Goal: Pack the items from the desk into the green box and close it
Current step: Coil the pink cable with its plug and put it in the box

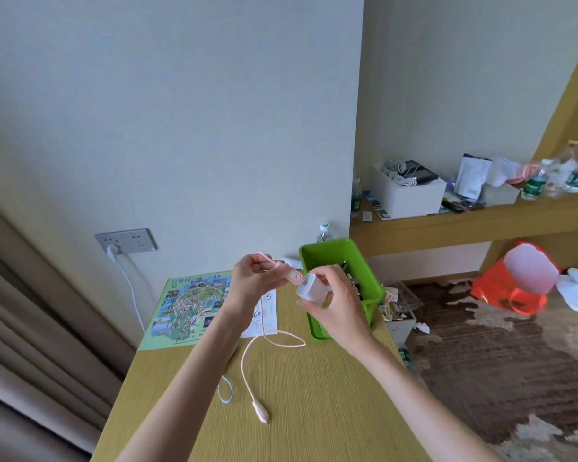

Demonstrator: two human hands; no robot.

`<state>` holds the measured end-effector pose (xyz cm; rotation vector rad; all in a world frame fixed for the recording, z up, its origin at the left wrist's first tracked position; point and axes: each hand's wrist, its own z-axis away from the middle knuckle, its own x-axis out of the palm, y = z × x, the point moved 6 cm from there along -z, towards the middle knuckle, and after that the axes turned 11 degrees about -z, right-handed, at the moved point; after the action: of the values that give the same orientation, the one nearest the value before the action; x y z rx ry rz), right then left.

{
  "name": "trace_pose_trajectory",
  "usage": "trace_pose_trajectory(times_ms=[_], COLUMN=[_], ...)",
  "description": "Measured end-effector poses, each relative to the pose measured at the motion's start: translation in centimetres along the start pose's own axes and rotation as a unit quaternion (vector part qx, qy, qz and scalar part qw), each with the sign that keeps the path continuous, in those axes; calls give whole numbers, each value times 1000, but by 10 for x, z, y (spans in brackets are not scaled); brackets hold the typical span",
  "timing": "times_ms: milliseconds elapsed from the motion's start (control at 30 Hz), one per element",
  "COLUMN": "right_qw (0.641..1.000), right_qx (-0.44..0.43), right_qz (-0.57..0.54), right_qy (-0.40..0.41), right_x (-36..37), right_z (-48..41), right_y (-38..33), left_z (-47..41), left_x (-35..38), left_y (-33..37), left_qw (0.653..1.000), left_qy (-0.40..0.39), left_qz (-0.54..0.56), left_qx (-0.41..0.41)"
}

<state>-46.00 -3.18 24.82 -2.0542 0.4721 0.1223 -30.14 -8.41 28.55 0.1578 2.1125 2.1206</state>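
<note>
The green box [367, 261] stands open at the desk's far right, with dark small items inside. Just in front of it my right hand [334, 308] grips a white charger block [311, 288]. My left hand [254, 281] pinches the pink plug [292, 276] of a pink cable, right at the block's face. The cable [247, 355] hangs down from that hand and loops over the desk, ending in a second pink plug [261, 410] near the front. A thin pale-blue loop [225, 390] lies on the desk by my left forearm.
A colourful map sheet [187, 308] and a white paper [267, 315] lie at the back of the wooden desk [314, 411]. A water bottle [323, 232] stands behind the box. A wall socket [126, 240] holds a white plug. A cluttered shelf [481, 218] runs to the right.
</note>
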Motion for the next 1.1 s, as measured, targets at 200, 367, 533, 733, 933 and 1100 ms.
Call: trace_pose_trajectory(times_ms=[200,367,533,733,933,1100], right_qw=[999,994,990,986,974,972], right_qx=[-4,-20,-22,-31,-50,-37], right_qz=[40,104,139,162,221,230], right_qy=[14,18,15,6,-19,-9], right_x=[-2,-4,-9,-12,-13,-19], right_z=[-5,-10,-16,-24,-29,-32], right_y=[-4,-11,-15,-25,-32,-33], left_z=[-1,-1,2,-3,-7,-9], left_x=[-1,0,3,0,6,13], left_y=[12,21,30,38,37,37], left_qw=[998,988,979,981,985,987], left_qy=[41,79,84,101,85,74], left_qz=[-38,-107,-152,-136,-123,-116], left_qx=[36,78,105,96,86,85])
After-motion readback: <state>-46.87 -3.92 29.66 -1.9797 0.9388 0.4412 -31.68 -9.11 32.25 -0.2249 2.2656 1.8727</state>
